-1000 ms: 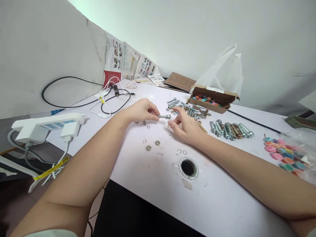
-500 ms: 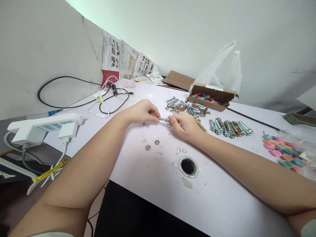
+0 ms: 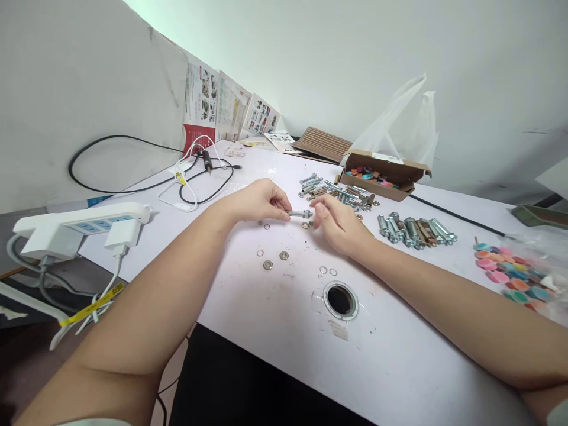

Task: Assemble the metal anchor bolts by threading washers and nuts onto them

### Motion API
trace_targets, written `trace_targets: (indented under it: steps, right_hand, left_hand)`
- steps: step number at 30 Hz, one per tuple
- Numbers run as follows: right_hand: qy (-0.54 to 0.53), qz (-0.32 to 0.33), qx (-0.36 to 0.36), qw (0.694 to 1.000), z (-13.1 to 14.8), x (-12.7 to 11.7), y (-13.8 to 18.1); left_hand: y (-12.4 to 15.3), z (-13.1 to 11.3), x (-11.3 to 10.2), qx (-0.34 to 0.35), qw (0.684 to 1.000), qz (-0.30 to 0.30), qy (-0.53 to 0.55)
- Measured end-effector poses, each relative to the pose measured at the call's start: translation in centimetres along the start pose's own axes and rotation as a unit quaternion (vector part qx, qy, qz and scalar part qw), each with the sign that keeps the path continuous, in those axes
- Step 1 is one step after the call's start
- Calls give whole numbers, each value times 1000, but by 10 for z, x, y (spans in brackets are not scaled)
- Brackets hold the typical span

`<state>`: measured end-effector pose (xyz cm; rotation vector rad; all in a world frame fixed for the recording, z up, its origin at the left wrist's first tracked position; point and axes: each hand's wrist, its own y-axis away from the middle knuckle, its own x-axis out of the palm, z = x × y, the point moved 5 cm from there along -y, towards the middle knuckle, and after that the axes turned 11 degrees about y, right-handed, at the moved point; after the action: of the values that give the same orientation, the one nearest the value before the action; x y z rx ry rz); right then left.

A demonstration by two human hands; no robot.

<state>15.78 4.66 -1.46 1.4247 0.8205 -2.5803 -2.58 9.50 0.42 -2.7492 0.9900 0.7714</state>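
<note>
My left hand pinches one end of a small silver bolt and holds it level just above the white table. My right hand is at the bolt's other end, fingertips touching a nut threaded on it. A loose washer lies right under the bolt. Two hex nuts and small washers lie on the table in front of my hands.
A heap of bolts and sleeves and a row of anchor bolts lie behind my hands. Beyond are a cardboard box of coloured pieces, coloured discs at right, a cable hole, a power strip and cables at left.
My right hand moved onto the bolt's free end, then shifted its fingers slightly off it, so more of the bolt shows. My left hand has kept its hold.
</note>
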Motion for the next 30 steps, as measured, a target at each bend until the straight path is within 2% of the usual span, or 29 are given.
trace_targets:
  steps: [3, 5, 7, 9, 12, 15, 20, 25, 27, 30]
  right_hand:
    - [82, -18, -71, 994, 8, 0, 0]
    - [116, 2, -69, 991, 9, 4, 0]
    - [95, 25, -31, 995, 7, 6, 0]
    - [58, 14, -8, 998, 5, 4, 0]
    - [47, -19, -43, 998, 7, 0, 0]
    - [72, -17, -61, 995, 5, -2, -1]
    - [70, 37, 52, 995, -7, -7, -3]
    - [8, 139, 169, 976, -7, -7, -1]
    - [-1, 154, 167, 974, -1, -11, -3]
    - [20, 166, 119, 979, 6, -26, -8]
  left_hand:
    - [0, -1, 0, 5, 1000, 0, -6]
    - [1, -3, -1, 7, 1000, -7, -5]
    - [2, -4, -2, 11, 1000, -15, -5]
    - [1, -4, -2, 18, 1000, -15, -6]
    - [-2, -1, 4, 16, 1000, -4, -9]
    - [-5, 0, 11, 17, 1000, -19, -11]
    - [-6, -6, 17, 34, 998, -48, -25]
    - [-7, -14, 19, 87, 992, -68, -60]
    - [-7, -18, 23, 115, 988, -76, -63]
    - [-8, -21, 31, 139, 987, -65, -51]
